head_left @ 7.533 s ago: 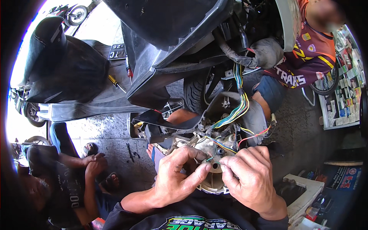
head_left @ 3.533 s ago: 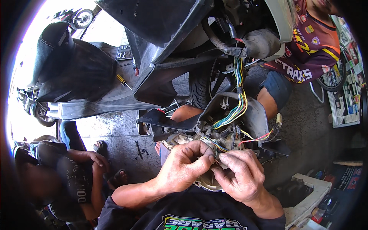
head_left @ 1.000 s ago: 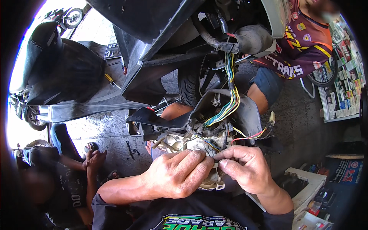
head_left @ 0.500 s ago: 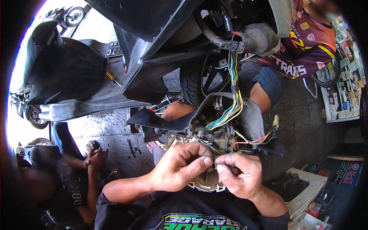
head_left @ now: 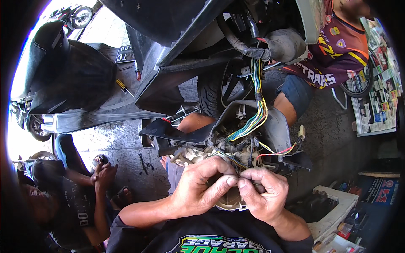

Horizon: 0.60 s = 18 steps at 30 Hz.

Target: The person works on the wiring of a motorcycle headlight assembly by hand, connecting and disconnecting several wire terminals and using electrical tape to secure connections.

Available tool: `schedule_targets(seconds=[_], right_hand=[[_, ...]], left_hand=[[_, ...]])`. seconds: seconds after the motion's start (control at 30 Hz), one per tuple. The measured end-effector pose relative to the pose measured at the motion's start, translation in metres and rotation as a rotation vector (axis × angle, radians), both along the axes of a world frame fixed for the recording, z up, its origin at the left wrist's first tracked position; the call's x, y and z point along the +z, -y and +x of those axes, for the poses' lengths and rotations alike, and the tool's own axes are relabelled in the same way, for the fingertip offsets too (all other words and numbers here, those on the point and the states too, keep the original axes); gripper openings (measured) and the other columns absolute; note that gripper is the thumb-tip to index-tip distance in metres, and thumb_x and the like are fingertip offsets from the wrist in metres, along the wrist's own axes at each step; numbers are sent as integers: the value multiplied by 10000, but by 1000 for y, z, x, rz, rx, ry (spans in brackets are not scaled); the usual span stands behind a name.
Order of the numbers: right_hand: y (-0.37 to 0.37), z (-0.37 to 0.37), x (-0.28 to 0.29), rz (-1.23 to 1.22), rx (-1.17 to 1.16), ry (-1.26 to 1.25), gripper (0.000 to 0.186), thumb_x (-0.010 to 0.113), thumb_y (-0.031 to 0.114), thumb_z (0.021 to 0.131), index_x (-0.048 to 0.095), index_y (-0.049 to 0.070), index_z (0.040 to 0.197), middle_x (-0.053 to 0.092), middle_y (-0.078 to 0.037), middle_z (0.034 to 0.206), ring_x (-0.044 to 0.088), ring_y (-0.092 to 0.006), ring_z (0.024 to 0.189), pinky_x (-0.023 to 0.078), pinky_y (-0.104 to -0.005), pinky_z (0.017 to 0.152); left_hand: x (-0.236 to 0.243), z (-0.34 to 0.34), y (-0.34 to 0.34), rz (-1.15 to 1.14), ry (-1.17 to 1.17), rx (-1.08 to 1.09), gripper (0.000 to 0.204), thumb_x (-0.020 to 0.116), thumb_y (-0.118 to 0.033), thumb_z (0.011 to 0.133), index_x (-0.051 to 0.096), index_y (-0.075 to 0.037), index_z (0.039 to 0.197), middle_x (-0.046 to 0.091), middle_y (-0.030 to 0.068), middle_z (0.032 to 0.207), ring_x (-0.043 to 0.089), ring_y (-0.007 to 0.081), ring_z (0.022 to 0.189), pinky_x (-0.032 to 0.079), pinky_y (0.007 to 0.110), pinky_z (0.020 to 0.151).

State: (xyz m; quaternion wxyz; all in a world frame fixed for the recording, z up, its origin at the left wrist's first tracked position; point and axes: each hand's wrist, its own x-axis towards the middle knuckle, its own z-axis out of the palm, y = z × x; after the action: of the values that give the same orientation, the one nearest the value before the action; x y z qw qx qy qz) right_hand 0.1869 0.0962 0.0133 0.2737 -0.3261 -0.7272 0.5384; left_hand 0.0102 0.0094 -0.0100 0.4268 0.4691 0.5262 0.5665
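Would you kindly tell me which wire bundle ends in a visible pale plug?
The thin red-and-yellow bundle, above the right hand, has the pale plug at its tip; the thick multicoloured bundle instead runs up toward the scooter.

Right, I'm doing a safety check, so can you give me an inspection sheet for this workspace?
Surface: grey tiled floor, with dark blotches.
Job's things: pale plastic housing, partly hidden.
Clutter: screwdriver on dark ribbed surface; small black pieces on floor.
Hands: left hand and right hand, fingertips close together at the housing; anything pinched is hidden.
Cables: multicoloured wire bundle running into grey cover; red and yellow wires leading toward pale connector.
Surroundings: one person at left; second person at upper right; black tyre.
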Motion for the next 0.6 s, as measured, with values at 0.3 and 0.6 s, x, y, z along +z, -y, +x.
schedule_targets(seconds=[0.3,0.6], right_hand=[[-5,2,-6,107,-22,-12,152,777,22,881,703,-35,1000,722,-122,886,710,-178,783,561,-298,676],[-15,1,18,466,57,116,209,785,-36,840,698,-32,1030,708,-159,929,731,-285,793,595,-368,688]], left_hand=[[7,16,9,-86,48,84,215,731,-50,907,688,19,1106,709,138,980,708,213,893,565,335,781],[13,13,4,-70,-104,37,170,732,2,894,735,7,1063,725,139,996,709,222,915,552,340,807]])
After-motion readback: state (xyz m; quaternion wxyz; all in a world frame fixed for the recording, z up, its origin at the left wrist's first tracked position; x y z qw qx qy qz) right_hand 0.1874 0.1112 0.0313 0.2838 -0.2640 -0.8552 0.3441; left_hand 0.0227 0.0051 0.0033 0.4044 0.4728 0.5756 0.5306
